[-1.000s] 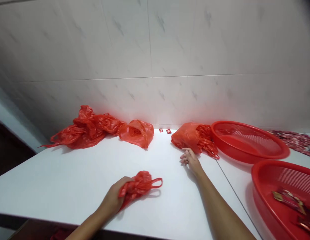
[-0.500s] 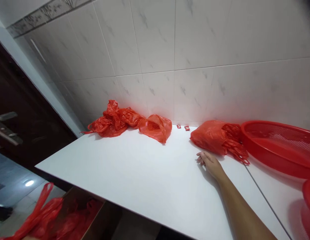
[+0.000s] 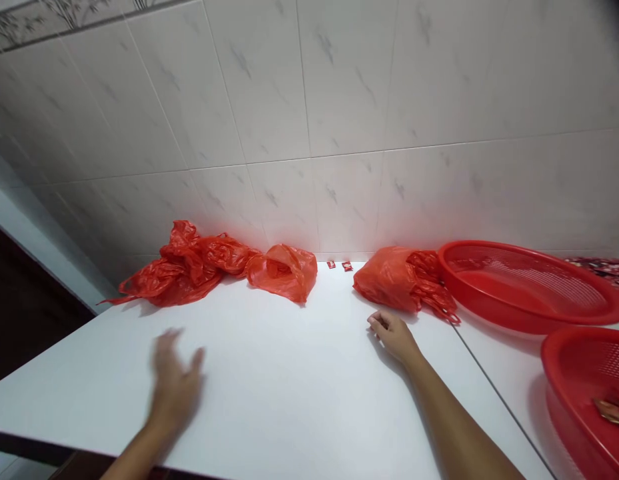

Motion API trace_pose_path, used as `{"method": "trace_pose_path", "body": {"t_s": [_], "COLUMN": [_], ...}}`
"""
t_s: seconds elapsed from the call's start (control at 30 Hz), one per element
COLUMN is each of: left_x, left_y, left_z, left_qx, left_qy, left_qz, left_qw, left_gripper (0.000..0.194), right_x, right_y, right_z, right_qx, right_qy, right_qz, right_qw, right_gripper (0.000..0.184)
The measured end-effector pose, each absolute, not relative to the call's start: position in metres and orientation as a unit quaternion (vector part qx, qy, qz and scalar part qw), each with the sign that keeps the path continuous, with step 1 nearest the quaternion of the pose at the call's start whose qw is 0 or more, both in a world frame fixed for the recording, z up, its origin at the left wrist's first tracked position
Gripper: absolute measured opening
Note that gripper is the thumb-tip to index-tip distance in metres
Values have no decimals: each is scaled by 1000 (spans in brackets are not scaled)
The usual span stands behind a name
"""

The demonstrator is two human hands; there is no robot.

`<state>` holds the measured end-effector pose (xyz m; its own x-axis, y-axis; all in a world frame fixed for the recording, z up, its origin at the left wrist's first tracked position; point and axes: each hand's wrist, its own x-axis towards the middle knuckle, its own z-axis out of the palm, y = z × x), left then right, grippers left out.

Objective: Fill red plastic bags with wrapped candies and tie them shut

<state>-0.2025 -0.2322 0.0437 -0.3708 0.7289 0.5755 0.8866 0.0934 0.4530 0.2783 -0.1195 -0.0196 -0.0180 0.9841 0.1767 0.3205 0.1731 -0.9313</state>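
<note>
My left hand [image 3: 173,387] is over the left half of the white tabletop [image 3: 289,380]. It is blurred, but its thumb stands apart from the fingers and it holds nothing. Farther right, my right hand [image 3: 393,335] rests on the table with its fingers curled in and nothing seen in them. Just behind it lies a filled red plastic bag [image 3: 386,277], its gathered handles toward the right. Against the wall, an open-mouthed red plastic bag [image 3: 294,273] lies beside a heap of crumpled red plastic bags [image 3: 176,270]. Two small red packets [image 3: 347,266] lie between the bags.
At the right stand a large red plastic basket [image 3: 514,310] and a nearer red basket [image 3: 564,393] with wrapped pieces inside. A tiled wall [image 3: 339,93] closes off the back. The table's front edge runs along the lower left, with a dark door [image 3: 19,300] beyond.
My left hand has come up from the red plastic bags at the box below and is now over the table without a bag. The view has turned right. My right hand stays by the filled bag.
</note>
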Motion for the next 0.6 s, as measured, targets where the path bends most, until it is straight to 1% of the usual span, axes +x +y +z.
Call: {"method": "trace_pose_path", "body": {"t_s": [0.03,0.07,0.17,0.3,0.4,0.5,0.6], "left_x": [-186,-169,-127,-105,-100,-95,-94], "left_y": [-208,-184,-114,-41,-2,28,53], "left_z": [33,24,6,6,12,17,21], "left_qx": [-596,-667,-709,-666,-622,-618,-642], "left_qy": [-725,-704,-680,-715,-741,-733,-704], "left_qz": [-338,-246,-187,-212,-246,-270,-285], "left_qw": [68,11,-24,15,58,90,103], "left_gripper": [65,69,72,79,80,73,60], "right_x": [279,279,280,275,267,258,252], "right_y": [-119,-120,-120,-122,-126,-130,-128], "right_z": [-19,-19,-17,-13,-7,-2,0], "right_qx": [-532,-533,-536,-546,-561,-570,-574], "right_qy": [-615,-617,-618,-621,-613,-615,-626], "right_qz": [362,361,359,349,339,329,322], "right_qw": [455,453,449,442,441,434,418], "right_gripper": [32,32,31,27,23,20,18]}}
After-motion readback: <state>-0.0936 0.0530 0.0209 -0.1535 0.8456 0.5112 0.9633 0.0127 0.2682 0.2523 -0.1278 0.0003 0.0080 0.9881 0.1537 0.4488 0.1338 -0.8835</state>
